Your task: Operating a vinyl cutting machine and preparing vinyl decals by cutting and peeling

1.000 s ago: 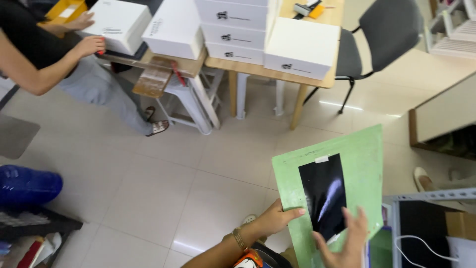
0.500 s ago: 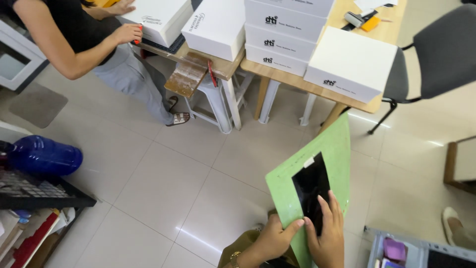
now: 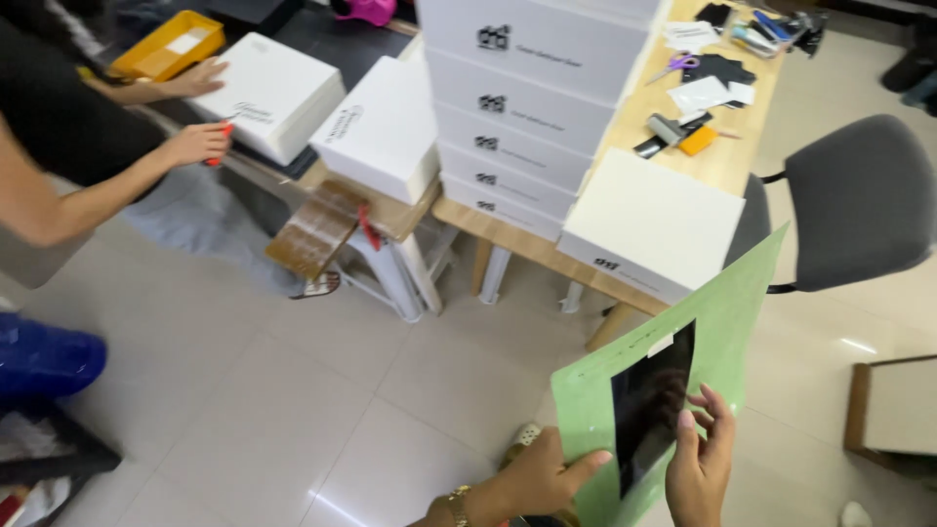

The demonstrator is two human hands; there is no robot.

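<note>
While a co-worker's hand [image 3: 198, 144] at the far left rests on a flat white box [image 3: 272, 93] on the low bench, with a yellow tray [image 3: 166, 44] behind it, I stand apart from that table over the pale tiled floor [image 3: 293, 390]. Further right, a stack of white boxes [image 3: 532, 98] sits on the wooden table [image 3: 722, 161], squared at its edge and clear of the scissors and tape on the tabletop beyond. Low in my view, my left hand [image 3: 535, 478] pinches the bottom edge of the green cutting mat [image 3: 727, 312], thumb on the face and the other fingers hidden behind it, so the mat stays tilted up toward me. A glossy black sheet [image 3: 652, 400] lies flat on the mat's face, held there, I judge, so it keeps smooth. My right hand [image 3: 701, 464] is spread loosely, fingertips on the black sheet's lower right edge, pressing rather than clasping. To the right a grey chair [image 3: 864, 200] stands by the table.
</note>
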